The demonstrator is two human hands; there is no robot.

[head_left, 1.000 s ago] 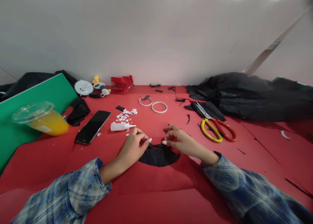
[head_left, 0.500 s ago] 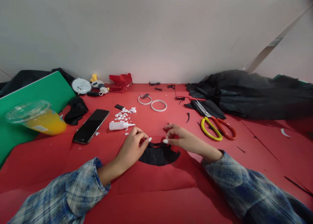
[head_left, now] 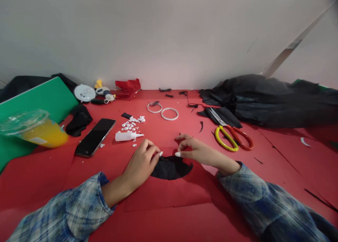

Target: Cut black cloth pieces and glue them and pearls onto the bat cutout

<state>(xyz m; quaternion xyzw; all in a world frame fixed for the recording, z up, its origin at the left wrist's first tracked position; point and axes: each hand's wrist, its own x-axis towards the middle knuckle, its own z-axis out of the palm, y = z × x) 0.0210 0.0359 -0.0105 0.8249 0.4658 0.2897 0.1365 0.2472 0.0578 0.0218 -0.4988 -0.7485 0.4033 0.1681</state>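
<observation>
A curved piece of black fabric (head_left: 171,169) lies on a red sheet (head_left: 169,197) right in front of me. My left hand (head_left: 141,163) pinches its upper left edge between thumb and fingers. At the upper right edge, my right hand (head_left: 196,148) holds the fabric with its thumb and bent fingers; part of that grip is hidden. A small white squeeze bottle (head_left: 124,136) with a pointed tip lies beyond my left hand. White pearl beads (head_left: 128,125) are scattered just behind it.
Scissors (head_left: 228,134) with yellow and red handles rest on the right, before heaped black fabric (head_left: 274,101). Two pale rings (head_left: 169,119) lie further back. On the left are a phone (head_left: 95,137) and a tilted cup of orange drink (head_left: 46,132) by a green board (head_left: 56,90).
The fabric's upper edge, which showed a narrow red gap under a raised strip, now looks folded down flat. Both hands stay at the edge. The view has shifted slightly.
</observation>
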